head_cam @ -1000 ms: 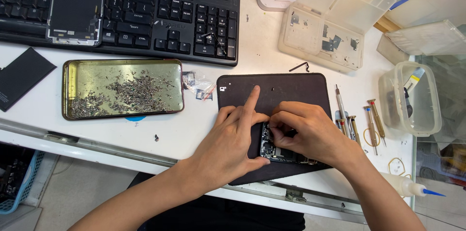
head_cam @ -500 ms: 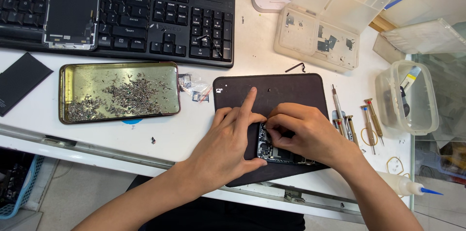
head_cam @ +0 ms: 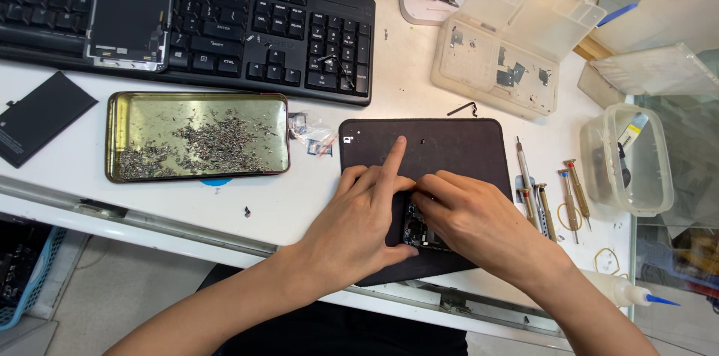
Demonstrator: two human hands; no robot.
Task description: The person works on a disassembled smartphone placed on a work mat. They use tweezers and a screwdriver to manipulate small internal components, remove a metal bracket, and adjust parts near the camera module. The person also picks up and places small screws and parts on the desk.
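Both hands sit on the opened phone (head_cam: 416,227) on the black mat (head_cam: 449,148): left hand (head_cam: 365,215) pins it, forefinger out; right hand (head_cam: 473,215) pinches inside, grip hidden. One slip could tear something or flick a tiny part off the mat.

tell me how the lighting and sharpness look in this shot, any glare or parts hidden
Head view: even, bright overhead light with soft shadows under the hands; the shiny gold rectangular metal tray reflects a pale sheen; the desk centre is sharp, though the straight black keyboard bows slightly from wide-lens distortion; the left hand and right hand cover most of the small opened dark device on the black rectangular mat.
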